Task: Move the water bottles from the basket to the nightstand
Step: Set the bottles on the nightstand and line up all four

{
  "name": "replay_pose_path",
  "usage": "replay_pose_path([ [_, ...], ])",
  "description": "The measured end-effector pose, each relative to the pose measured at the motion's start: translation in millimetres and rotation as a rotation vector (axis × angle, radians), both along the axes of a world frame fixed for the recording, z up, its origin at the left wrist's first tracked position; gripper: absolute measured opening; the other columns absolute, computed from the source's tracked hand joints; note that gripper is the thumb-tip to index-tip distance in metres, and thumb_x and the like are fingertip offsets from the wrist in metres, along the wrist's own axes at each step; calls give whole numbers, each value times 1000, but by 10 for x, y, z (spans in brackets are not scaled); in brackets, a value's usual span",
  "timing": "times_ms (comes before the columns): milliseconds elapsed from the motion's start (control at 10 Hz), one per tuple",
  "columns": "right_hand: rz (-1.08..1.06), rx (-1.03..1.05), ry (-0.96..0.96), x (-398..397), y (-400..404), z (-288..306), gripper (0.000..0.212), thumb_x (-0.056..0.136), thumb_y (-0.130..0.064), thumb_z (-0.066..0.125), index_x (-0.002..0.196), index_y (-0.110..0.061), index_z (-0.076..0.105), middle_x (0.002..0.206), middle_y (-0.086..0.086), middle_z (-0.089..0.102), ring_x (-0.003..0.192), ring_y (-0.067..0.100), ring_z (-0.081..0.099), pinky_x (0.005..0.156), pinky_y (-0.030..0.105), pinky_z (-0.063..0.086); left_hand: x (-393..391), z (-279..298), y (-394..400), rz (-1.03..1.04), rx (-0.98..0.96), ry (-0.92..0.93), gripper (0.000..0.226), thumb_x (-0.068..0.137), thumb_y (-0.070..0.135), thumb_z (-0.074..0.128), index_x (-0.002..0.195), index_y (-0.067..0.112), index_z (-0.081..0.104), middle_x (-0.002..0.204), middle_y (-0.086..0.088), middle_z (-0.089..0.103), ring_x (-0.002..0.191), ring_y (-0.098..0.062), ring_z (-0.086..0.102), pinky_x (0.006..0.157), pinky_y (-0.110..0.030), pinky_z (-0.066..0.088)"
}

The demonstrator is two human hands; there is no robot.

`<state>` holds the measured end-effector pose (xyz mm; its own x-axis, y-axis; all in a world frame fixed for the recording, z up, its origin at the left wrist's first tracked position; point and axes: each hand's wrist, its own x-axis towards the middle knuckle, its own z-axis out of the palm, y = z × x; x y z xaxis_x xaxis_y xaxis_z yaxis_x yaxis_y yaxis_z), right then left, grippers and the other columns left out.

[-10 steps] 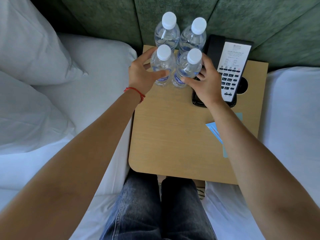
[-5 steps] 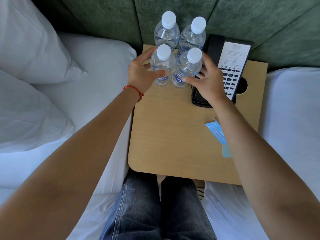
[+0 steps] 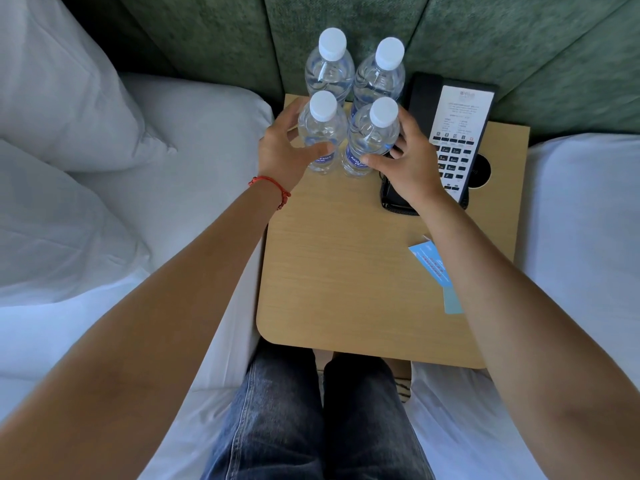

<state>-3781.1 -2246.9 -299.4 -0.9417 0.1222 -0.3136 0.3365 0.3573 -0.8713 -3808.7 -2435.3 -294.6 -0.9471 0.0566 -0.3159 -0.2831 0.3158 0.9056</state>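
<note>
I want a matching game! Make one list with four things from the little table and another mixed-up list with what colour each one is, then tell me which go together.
Things:
1. bottle caps
2. telephone
3. card
4. nightstand

Colours:
A. light wood
B. white
C. blue
D. black

Pairs: 1-B, 2-D, 3-C, 4-A

The caps sit on four clear water bottles standing at the back of the nightstand. The left hand and the right hand each hold one of the front two bottles.
</note>
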Motion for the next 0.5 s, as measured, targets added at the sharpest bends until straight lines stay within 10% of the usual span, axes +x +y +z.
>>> replay_pose_path([
  [500,18,218,108,583,18,35,62,82,-31,67,134,-6,44,137,11,51,123,23,51,102,33,43,747,26,-99,-86,-415,147,55,83,26,65,131,7,46,135,-12,51,124,-24,47,99,-23,33],
])
